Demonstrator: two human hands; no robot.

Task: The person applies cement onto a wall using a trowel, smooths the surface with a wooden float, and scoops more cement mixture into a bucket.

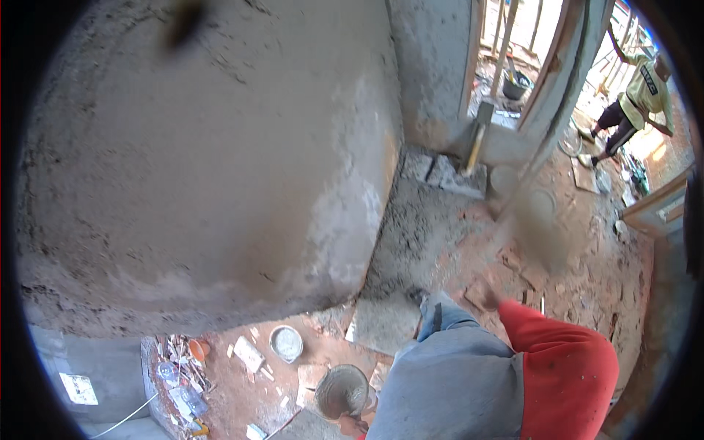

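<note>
My left hand (353, 426) is at the lower edge of a round bucket (320, 402) of wet grey mortar, with its fingers closed at the rim. The bucket stands beside my body on the reddish ground. My right arm, in a red sleeve, bends forward, and my right hand (490, 296) is blurred over the rubble-strewn floor in front of me. Its fingers cannot be made out, nor whether it holds anything. A large wall (213, 161) coated with grey plaster fills the left, its lower edge above the floor. Spilled mortar (411, 235) lies along its base.
A second bucket (286, 343) holds pale material. A wooden-handled tool (477, 143) leans by grey blocks (458, 177). Debris and plastic bottles (187, 400) are heaped at lower left. Another person (638, 95) stands at upper right, beyond a window opening (513, 59). Dark smudges blur parts of the view.
</note>
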